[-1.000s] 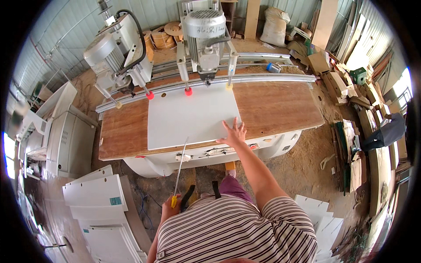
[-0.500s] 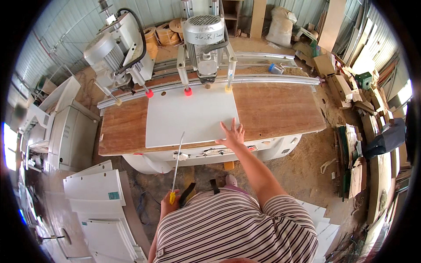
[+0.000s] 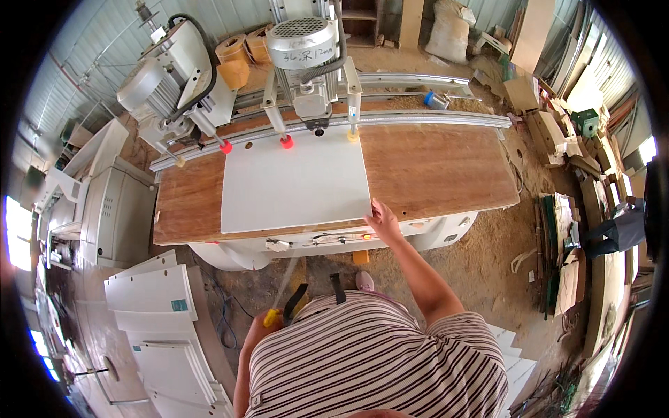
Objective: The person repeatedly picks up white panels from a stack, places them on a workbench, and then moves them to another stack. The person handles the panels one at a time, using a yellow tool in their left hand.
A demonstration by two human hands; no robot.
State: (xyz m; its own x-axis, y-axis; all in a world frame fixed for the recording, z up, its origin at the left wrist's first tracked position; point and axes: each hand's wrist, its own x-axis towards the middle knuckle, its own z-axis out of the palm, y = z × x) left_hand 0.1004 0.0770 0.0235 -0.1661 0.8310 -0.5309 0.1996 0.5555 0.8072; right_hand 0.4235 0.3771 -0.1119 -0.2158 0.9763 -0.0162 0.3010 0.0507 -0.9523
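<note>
A white rectangular panel lies on the brown wooden bed of a drilling machine, its front edge slightly past the bed. At its front right corner my right hand has its fingers curled against the panel's edge. Low at my left side, my left hand is closed round the yellow handle of a long thin rod tool, which points up toward the panel's front edge and is smeared by motion. Grey drill motors and red-tipped and yellow-tipped hold-down rods stand over the panel's far edge.
A second tilted motor stands at the left rear. White panels are stacked on the floor at left, and more at right. Offcuts pile up on the right. A blue hose lies on the floor.
My right hand has gone from lying spread on the panel to its front right corner, fingers curled. The rod tool has swung in my left hand and blurred. The view has shifted slightly.
</note>
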